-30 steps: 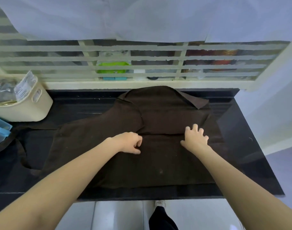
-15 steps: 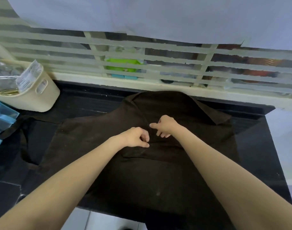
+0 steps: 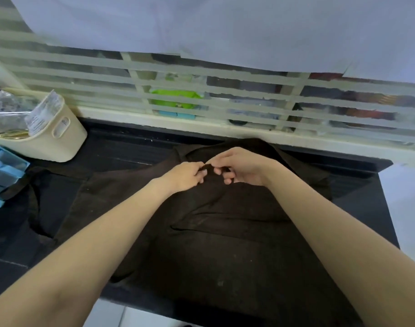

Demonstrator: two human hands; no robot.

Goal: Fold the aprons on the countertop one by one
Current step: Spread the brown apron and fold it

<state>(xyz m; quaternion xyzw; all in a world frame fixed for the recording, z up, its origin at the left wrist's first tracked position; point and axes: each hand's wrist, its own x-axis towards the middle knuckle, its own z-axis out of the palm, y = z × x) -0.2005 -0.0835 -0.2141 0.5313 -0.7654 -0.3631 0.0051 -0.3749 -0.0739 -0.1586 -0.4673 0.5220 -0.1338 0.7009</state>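
Your left hand and right hand meet over the middle of the brown apron, each pinching a small raised bit of its cloth, probably to start a fold. The apron lies spread flat on the dark surface, one strap trailing off to the left. At the far left a cream bin holds crinkled clear packets; beside it stands a blue box, contents unclear.
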